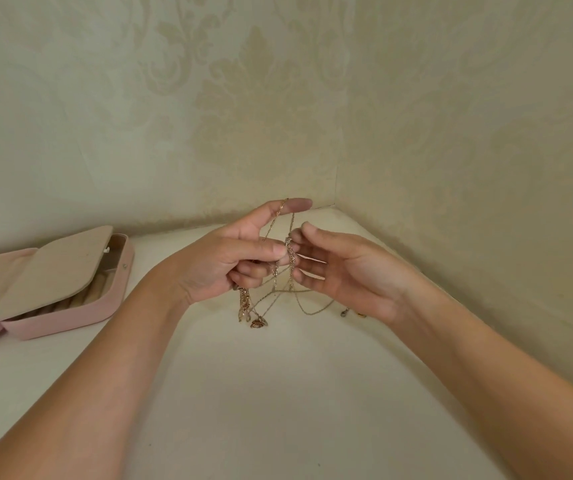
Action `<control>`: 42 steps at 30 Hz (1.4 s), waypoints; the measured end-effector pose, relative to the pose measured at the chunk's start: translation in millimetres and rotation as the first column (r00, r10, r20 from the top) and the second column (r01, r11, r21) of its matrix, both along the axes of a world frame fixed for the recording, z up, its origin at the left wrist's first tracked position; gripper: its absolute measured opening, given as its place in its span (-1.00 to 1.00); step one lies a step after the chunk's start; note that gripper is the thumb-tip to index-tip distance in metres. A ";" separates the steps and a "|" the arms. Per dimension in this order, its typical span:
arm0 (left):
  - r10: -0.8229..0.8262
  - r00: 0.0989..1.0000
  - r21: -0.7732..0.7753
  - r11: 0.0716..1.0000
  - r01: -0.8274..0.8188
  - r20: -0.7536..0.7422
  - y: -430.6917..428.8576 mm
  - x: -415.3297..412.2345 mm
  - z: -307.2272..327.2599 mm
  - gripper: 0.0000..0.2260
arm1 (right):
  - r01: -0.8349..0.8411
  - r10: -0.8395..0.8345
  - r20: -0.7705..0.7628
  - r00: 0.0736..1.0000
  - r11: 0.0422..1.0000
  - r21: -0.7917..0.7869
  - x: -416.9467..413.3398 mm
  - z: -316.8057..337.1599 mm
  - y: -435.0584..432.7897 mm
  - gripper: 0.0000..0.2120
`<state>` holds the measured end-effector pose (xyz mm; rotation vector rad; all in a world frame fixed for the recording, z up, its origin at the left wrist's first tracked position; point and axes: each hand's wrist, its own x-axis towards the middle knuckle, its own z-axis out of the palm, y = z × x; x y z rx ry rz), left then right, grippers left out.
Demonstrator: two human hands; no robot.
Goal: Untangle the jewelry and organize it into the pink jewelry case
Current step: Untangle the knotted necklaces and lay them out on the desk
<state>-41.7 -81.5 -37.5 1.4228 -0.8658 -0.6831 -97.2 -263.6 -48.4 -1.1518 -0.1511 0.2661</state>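
Left hand [229, 263] pinching tangled thin gold chains [291, 256], index straight, one strand looped over it. Right hand [344, 271] half open, fingertips at knot; I can't confirm pinch. Chain ends hang onto white table [278, 393]. Open pink jewelry case [70, 315] far left.

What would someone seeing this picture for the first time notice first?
Two hands in the middle: the left hand pinches a tangle of thin gold chains, one strand draped over its raised forefinger, while the right hand touches it with straight fingertips. A pendant dangles below. At far left on the white table lies the open pink case.
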 end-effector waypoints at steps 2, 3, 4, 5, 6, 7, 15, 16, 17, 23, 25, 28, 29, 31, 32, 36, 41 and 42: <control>0.012 1.000 -0.010 1.000 -0.012 -0.009 0.7 0.5 0.4 -0.50 | 0.001 0.000 0.047 0.999 1.000 -0.021 -1.5 -0.1 1.2 -0.90; 0.019 1.000 -0.010 1.000 -0.019 -0.007 0.7 0.5 0.6 -0.49 | 0.025 -0.022 0.065 0.998 0.999 -0.043 -1.7 -0.9 1.9 -0.85; 0.024 1.000 -0.006 1.000 -0.024 -0.001 0.6 0.3 0.9 -0.49 | 0.050 -0.044 0.082 0.996 0.997 -0.067 -1.3 -2.2 2.6 -0.81; 0.027 1.000 0.000 1.000 -0.027 0.006 0.5 0.3 0.9 -0.49 | 0.069 -0.060 0.096 0.994 0.993 -0.093 -1.8 -2.4 3.7 -0.79; 0.030 0.999 0.006 1.000 -0.030 0.011 0.5 0.2 1.0 -0.49 | 0.082 -0.069 0.110 0.992 0.990 -0.118 -1.9 -2.7 4.5 -0.78; 0.032 0.999 0.011 0.999 -0.032 0.013 0.5 0.3 1.1 -0.48 | 0.095 -0.078 0.123 0.989 0.985 -0.142 -1.8 -2.9 4.8 -0.78; 0.053 0.998 -0.021 0.998 -0.053 0.028 3.4 1.5 2.7 -0.52 | -0.012 0.038 0.118 0.992 0.977 -0.215 -2.4 2.8 -2.6 -0.89; 0.061 0.998 -0.050 0.997 -0.060 0.009 4.0 1.6 3.1 -0.52 | -0.038 0.060 0.107 0.992 0.979 -0.198 -1.8 3.6 -4.6 -0.89; 0.059 0.998 -0.083 0.995 -0.060 -0.019 4.6 2.0 3.2 -0.53 | -0.058 0.077 0.105 0.992 0.982 -0.178 -1.1 4.2 -6.6 -0.90; -0.090 0.989 -0.126 0.989 0.076 -0.117 3.8 1.1 2.9 -0.45 | -0.135 0.127 0.084 0.988 0.986 0.094 0.3 2.2 -7.1 -0.98; -0.168 0.980 -0.094 0.983 0.158 -0.109 5.4 0.5 3.1 -0.42 | -0.123 0.115 0.056 0.992 0.978 0.168 -0.8 -0.7 0.2 -0.97; -0.176 0.979 -0.105 0.981 0.165 -0.105 8.7 1.1 3.7 -0.36 | -0.115 0.110 0.037 0.993 0.973 0.202 -1.9 -0.6 10.0 -0.99; -0.151 0.983 -0.123 0.983 0.137 -0.107 9.9 1.9 4.1 -0.35 | -0.097 0.092 0.036 0.995 0.984 0.151 -2.3 2.0 10.9 -0.95; -0.097 0.990 -0.140 0.987 0.082 -0.106 9.6 2.4 5.0 -0.36 | 0.039 -0.029 0.088 0.996 0.993 -0.114 -3.0 3.9 9.3 -0.89; -0.094 0.990 -0.131 0.988 0.080 -0.102 8.4 1.8 4.9 -0.37 | 0.165 -0.108 0.179 0.978 0.927 -0.337 -4.0 3.6 9.0 -0.89; -0.250 0.963 -0.030 0.968 0.249 -0.099 -0.5 -5.6 1.1 -0.42 | 0.563 -0.155 0.545 0.824 0.338 -0.755 -5.0 -3.5 13.0 -0.86; -0.163 0.986 0.111 0.980 0.166 -0.041 -2.9 -11.3 3.8 -0.68 | 0.283 -0.271 0.099 0.957 0.806 -0.521 9.6 -12.3 4.7 -0.78; -0.073 0.996 0.129 0.989 0.079 -0.050 -2.8 -10.5 4.4 -0.71 | 0.177 -0.187 0.017 0.982 0.895 -0.409 9.4 -11.7 2.5 -0.84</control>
